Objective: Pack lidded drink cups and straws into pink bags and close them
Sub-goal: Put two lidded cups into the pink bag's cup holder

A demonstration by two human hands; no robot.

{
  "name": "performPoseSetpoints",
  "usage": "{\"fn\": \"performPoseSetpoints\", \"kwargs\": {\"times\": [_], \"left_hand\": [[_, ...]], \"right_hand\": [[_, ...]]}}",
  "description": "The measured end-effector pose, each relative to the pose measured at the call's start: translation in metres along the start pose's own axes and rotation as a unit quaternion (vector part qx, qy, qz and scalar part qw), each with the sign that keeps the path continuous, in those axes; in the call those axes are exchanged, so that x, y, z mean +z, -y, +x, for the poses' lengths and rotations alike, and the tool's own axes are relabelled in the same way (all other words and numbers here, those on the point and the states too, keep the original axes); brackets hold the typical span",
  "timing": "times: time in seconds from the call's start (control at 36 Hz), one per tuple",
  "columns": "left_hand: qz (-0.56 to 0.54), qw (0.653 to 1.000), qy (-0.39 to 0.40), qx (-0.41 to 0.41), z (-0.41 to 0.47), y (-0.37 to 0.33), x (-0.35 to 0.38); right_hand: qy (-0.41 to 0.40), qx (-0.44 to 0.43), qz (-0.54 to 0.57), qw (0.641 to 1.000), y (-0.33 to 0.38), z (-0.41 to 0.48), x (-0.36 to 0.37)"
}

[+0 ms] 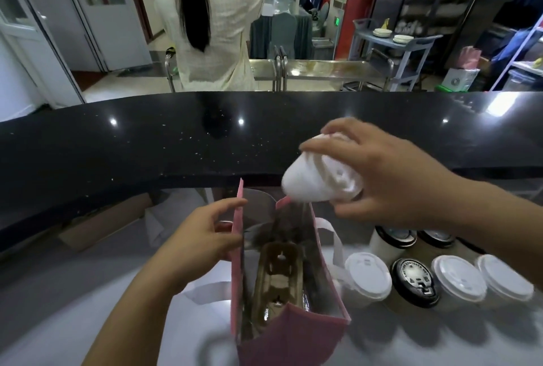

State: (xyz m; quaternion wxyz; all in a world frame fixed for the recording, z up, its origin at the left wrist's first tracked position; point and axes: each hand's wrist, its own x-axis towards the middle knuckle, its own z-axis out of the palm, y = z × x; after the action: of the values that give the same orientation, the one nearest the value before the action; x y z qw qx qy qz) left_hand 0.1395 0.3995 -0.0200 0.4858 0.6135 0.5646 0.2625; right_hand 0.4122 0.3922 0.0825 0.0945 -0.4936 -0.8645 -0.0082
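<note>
An open pink bag point(291, 333) stands on the pale counter in front of me, with a brown cardboard cup carrier point(279, 274) at its bottom. My left hand point(199, 239) pinches the bag's left wall near its top edge. My right hand point(379, 171) grips a white lidded cup point(317, 180), tilted on its side, just above the bag's far right corner. To the right of the bag stand several more lidded cups: white lids point(367, 274) point(458, 277) and a black lid point(415, 277). No straw can be made out.
A raised black stone ledge point(147, 148) runs across behind the bag. Beyond it a person in a cream top point(211, 27) stands with their back to me, beside steel trolleys point(323, 68). A white bag handle point(332, 236) hangs beside the cups.
</note>
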Motion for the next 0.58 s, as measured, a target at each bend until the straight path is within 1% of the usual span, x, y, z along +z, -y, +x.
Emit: {"fn": "performPoseSetpoints", "kwargs": {"times": [0.11,0.19,0.28,0.39,0.5,0.58], "left_hand": [[-0.009,1.000,-0.006,0.003,-0.004,0.002,-0.003],[-0.008,1.000,-0.028,-0.003,-0.005,0.006,-0.003],[-0.019,0.999,-0.041,-0.006,-0.006,0.011,-0.004],[-0.016,0.998,-0.057,-0.012,-0.007,0.013,-0.005],[-0.004,0.998,-0.068,-0.013,-0.006,0.015,-0.005],[-0.007,0.998,-0.066,-0.015,-0.004,0.017,-0.004]], "right_hand": [[0.069,-0.061,-0.004,0.996,0.037,0.013,0.018],[0.128,-0.080,0.002,0.989,0.050,0.027,0.045],[0.168,-0.080,0.005,0.982,0.052,0.042,0.077],[0.217,-0.067,-0.035,0.973,0.048,0.061,0.117],[0.236,-0.050,-0.083,0.967,0.045,0.071,0.143],[0.249,-0.038,-0.083,0.964,0.041,0.073,0.153]]}}
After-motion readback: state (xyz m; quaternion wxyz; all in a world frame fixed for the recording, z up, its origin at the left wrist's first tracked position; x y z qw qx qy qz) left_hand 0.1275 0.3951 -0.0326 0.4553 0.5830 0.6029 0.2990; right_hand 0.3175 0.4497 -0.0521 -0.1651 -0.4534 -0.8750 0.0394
